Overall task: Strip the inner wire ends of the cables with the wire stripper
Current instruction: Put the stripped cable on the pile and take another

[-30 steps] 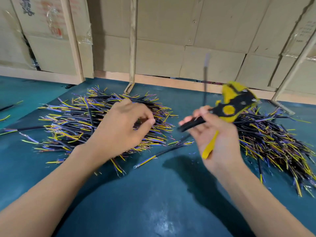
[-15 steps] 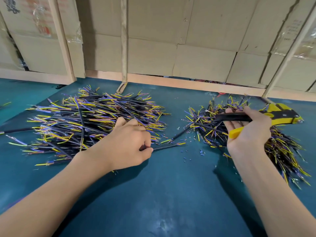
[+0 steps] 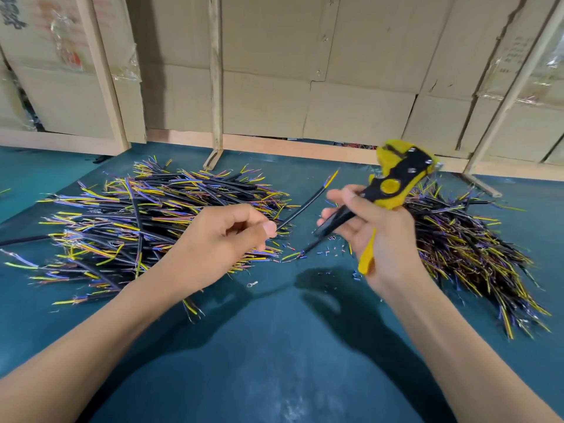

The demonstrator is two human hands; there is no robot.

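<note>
Wire stripper (image 3: 393, 183) now raised, label unreadable

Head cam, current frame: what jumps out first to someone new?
The yellow-and-black wire stripper, held up in the right hand right of centre, with its head tipped away from the person. Next, the two bristling piles of black cables with yellow, blue and purple inner wires on the teal table: the left pile and the right pile. Between them the left hand pinches a single black cable angled toward the stripper.
</note>
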